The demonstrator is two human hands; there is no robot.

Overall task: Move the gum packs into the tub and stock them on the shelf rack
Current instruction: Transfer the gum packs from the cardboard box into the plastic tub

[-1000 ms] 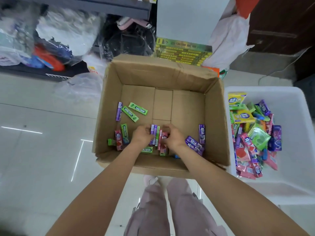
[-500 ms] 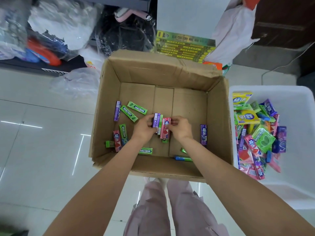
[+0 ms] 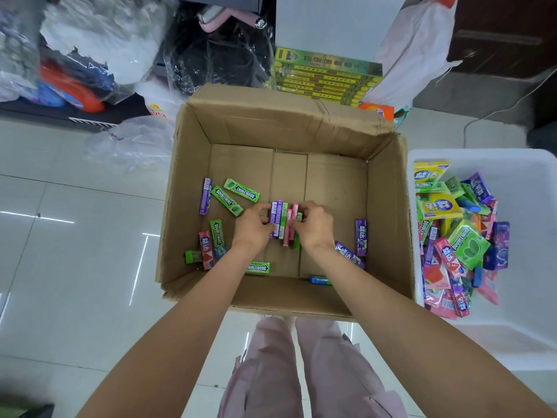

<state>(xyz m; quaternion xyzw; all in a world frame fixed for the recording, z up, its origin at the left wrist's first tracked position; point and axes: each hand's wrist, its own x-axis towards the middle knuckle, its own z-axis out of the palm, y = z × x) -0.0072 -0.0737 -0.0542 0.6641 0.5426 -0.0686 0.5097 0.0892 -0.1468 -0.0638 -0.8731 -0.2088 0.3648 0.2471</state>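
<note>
Head view, gum packs [image 3: 284,223] gripped between left hand [image 3: 252,227], right hand [image 3: 315,226]

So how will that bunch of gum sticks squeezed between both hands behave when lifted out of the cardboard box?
The bunch of purple, green and pink gum sticks looks stiff and light, but loose. Only side pressure from the left hand and right hand seems to hold it, and the ends sit uneven, so middle sticks may slip. Their wrappers look glossy, probably slick.

both hands, left hand [image 3: 253,227] and right hand [image 3: 313,226], grip a bundle of gum packs [image 3: 284,224] inside the cardboard box [image 3: 388,206]. loose packs on box floor. white tub [image 3: 530,164] right of box, holding packs.
</note>
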